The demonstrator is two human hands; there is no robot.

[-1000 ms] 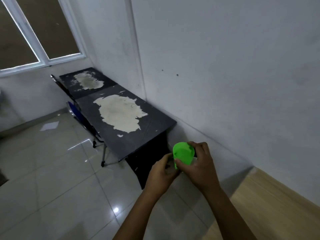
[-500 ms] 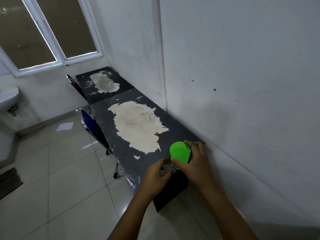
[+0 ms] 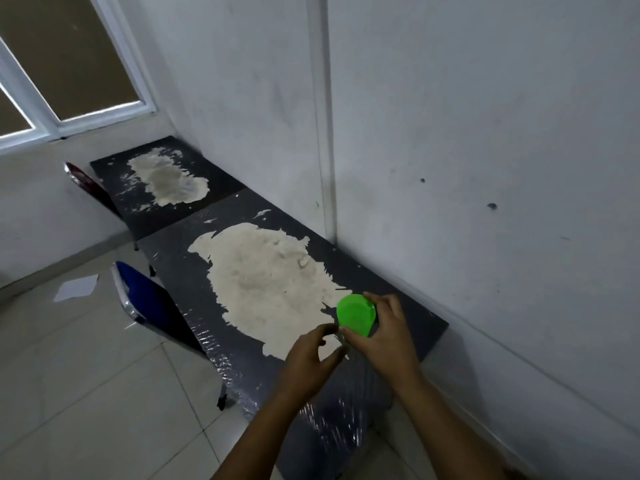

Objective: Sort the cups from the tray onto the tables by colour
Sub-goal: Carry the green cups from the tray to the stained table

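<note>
A bright green cup is held upside down, its round base facing me, in my right hand, just above the near black table. That table's top has a large worn pale patch in its middle. My left hand hovers just left of the cup with its fingers apart, holding nothing; its fingertips are close to the cup's lower edge. A second black table with a similar pale patch stands beyond, by the window. No tray is in view.
The tables run along a white wall on the right. A blue chair is pushed against the near table's left side, a dark red chair against the far one. A sheet of paper lies on the tiled floor.
I have come closer to the near table. My hands and the green cup are now over its top. My left hand has come off the cup and opened.
</note>
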